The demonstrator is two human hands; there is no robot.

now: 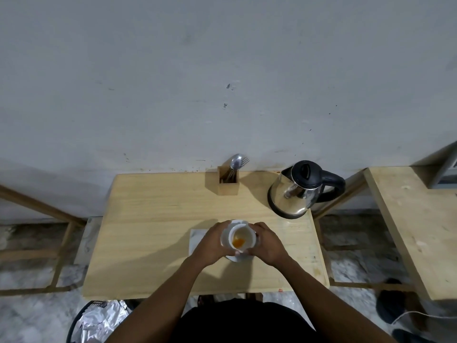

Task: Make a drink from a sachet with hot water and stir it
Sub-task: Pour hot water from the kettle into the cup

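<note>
Low in the frame, both forearms reach in over the wooden tabletop (153,219). Left hand (209,241) and right hand (268,243) wrap a white cup (241,240) at centre, fingers curled snug against its sides. Orange powder (238,242) sits in the bottom. A white saucer (235,258) peeks out beneath. Further up, a wooden cutlery holder (228,185) with spoon and fork, and right of it the steel kettle (300,190) by the wall.

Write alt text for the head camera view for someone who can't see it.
Both hands, left hand and right hand, hold a white cup with orange powder inside over a wooden table. Behind stand a kettle and cutlery holder.
</note>
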